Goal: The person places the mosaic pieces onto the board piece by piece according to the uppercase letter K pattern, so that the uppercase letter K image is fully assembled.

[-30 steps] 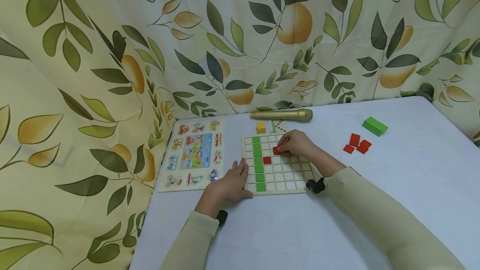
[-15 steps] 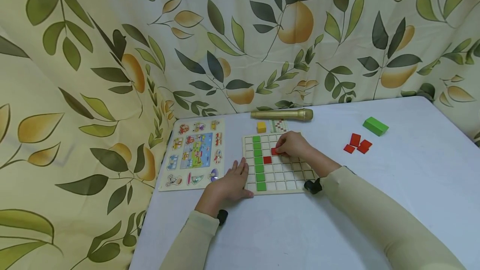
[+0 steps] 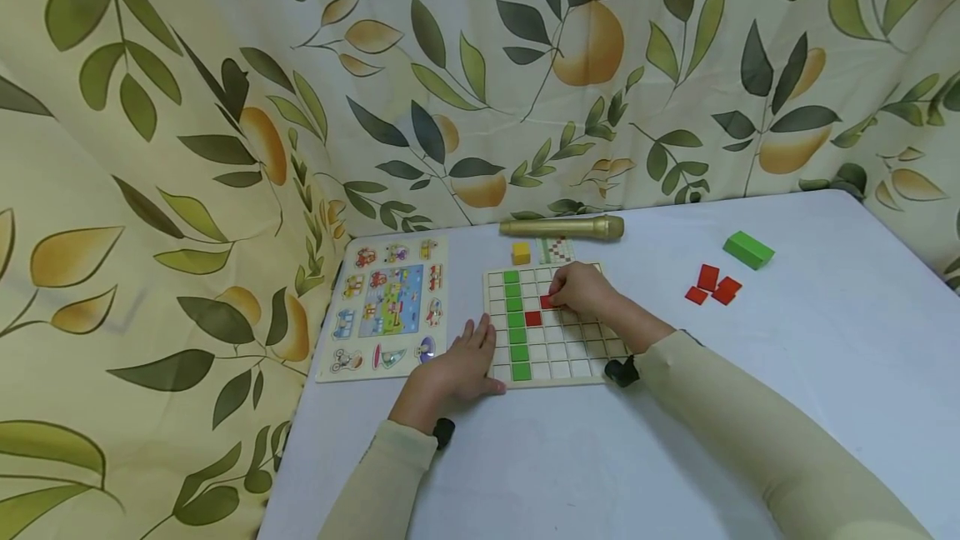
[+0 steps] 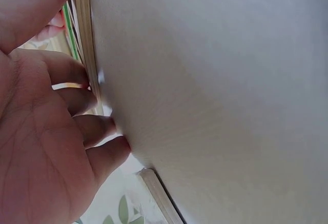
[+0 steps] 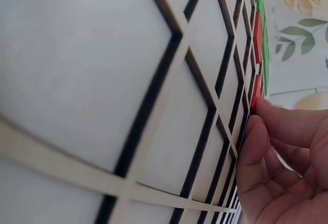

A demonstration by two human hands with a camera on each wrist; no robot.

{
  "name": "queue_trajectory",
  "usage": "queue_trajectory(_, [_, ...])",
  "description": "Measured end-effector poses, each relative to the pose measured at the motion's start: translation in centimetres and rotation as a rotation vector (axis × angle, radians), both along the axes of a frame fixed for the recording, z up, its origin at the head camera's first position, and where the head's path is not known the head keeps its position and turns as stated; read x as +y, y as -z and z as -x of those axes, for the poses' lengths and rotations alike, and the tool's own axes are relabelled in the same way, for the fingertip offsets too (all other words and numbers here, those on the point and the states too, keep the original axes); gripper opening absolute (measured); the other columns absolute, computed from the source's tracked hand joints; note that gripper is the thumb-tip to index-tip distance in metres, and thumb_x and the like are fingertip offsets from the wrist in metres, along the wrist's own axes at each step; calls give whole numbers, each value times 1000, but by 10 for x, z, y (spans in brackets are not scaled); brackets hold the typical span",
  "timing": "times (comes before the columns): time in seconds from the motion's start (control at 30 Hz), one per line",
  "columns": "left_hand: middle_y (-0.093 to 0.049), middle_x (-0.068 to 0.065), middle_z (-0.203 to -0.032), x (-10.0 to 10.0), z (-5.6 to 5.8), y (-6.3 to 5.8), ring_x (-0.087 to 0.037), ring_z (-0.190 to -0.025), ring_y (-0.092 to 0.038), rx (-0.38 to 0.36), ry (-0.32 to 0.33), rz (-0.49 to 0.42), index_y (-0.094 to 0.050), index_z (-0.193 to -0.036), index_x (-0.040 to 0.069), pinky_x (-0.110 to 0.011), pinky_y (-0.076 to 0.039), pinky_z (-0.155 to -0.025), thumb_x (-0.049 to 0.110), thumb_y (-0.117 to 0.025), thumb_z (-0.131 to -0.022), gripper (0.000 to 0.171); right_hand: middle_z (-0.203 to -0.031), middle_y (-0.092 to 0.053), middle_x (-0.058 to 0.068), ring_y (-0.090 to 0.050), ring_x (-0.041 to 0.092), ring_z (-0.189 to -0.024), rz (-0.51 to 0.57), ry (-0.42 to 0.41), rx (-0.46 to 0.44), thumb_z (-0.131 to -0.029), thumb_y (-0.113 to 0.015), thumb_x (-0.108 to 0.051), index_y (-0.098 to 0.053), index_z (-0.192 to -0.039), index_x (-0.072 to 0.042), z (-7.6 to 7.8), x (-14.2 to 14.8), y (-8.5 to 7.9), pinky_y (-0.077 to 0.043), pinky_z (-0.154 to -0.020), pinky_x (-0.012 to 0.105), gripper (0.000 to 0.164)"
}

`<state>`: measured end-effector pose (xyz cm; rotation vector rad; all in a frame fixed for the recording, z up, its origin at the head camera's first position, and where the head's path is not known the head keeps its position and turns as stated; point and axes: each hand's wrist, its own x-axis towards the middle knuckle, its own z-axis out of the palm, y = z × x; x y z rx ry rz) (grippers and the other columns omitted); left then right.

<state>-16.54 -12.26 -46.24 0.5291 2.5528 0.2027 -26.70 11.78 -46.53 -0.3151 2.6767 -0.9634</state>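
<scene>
Watching the head view, I am seeing the left hand [image 3: 463, 363] resting, fingers extended, at the left edge of the grid board [image 3: 559, 350], while the right hand [image 3: 587, 287] is pinching a red tile [image 3: 548, 302] on its upper middle, diagonally beyond a second red tile [image 3: 533, 319]. Loose red pieces [image 3: 707, 277] are lying near a green block [image 3: 748, 249], well to the right. In the left wrist view, relaxed fingers are reaching along the wooden edge. In the right wrist view, thumb and fingertip are gripping the tile; whether it is sitting flush, I can't quite tell.
</scene>
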Motion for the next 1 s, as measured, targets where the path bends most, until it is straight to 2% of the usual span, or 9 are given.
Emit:
queue_trajectory(0.13, [3,-10,-169,-1,0,0,-28,-154,2,-6,-4,-8,-12,-161,4,-41,-14,-123,48,-69,-93,99,-83,-66,6,-57,19,-72,-6,-7,22,-89,-74,-10,-68,-86,-5,-1,0,1,-47,-65,30,8])
queue_trajectory(0.27, [4,-10,-169,0,-1,0,-29,-154,2,-12,0,-11,-11,-161,5,-41,-13,-123,48,-68,-93,99,-79,-64,5,-55,20,-75,-4,-9,30,-90,-74,-12,-67,-85,-6,-3,3,3,-45,-69,32,11])
queue_trajectory(0.43, [3,-10,-169,1,-2,0,-28,-154,1,-13,5,-13,-12,-161,4,-40,-14,-123,48,-68,-93,99,-72,-62,2,-55,18,-70,30,-3,19,-92,-75,-15,-67,-86,-6,-6,11,6,-44,-68,32,13])
queue_trajectory(0.57, [4,-9,-169,1,-2,0,-28,-154,2,-13,3,-13,-11,-162,5,-40,-13,-123,48,-68,-93,99,-73,-64,4,-58,17,-67,90,5,17,-92,-74,-15,-67,-89,-5,-10,21,6,-46,-64,31,12])
queue_trajectory(0.7, [5,-8,-169,2,-2,-1,-28,-154,3,-14,-3,-16,-10,-162,6,-40,-13,-123,47,-68,-94,99,-82,-67,6,-61,19,-69,140,35,6,-93,-72,-13,-68,-94,-2,-12,34,6,-50,-61,30,11])
queue_trajectory(1.0, [5,-8,-169,0,-2,-3,-28,-154,3,-16,-16,-20,-10,-162,5,-40,-12,-123,47,-67,-94,98,-91,-67,9,-60,21,-80,93,128,-13,-94,-71,-18,-67,-107,0,-16,71,4,-49,-67,29,22])
